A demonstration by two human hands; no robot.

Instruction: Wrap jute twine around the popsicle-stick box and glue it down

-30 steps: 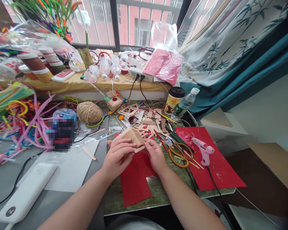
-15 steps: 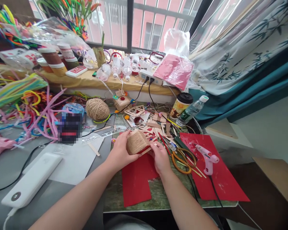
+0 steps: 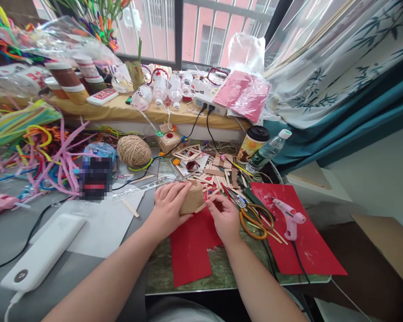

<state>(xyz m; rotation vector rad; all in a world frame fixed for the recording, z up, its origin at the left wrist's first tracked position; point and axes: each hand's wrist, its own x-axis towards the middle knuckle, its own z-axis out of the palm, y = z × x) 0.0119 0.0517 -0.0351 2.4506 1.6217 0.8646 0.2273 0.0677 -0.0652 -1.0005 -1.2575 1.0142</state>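
Note:
My left hand (image 3: 169, 208) is wrapped over a small tan box (image 3: 192, 201) from its left side, fingers across the top. The box looked twine-covered a moment before; now a plain brownish face points toward me. At its lower right corner, my right hand (image 3: 225, 221) pinches a short pale craft stick (image 3: 200, 207), thumb and forefinger closed. Whether the stick is fixed to the box I cannot tell. Below both hands lies a cut sheet of red felt-like material (image 3: 191, 259).
Orange-handled scissors (image 3: 255, 221) lie right of my hand, near a pink glue gun (image 3: 290, 217) on another red sheet (image 3: 317, 250). Scattered craft sticks (image 3: 218, 172), a twine ball (image 3: 134, 151), a cup (image 3: 251, 145) and a water bottle (image 3: 267, 152) stand behind. A white power bank (image 3: 43, 250) is left.
The box has been turned in my hands, so a different face shows. My left fingers have moved over its top. The view has shifted slightly.

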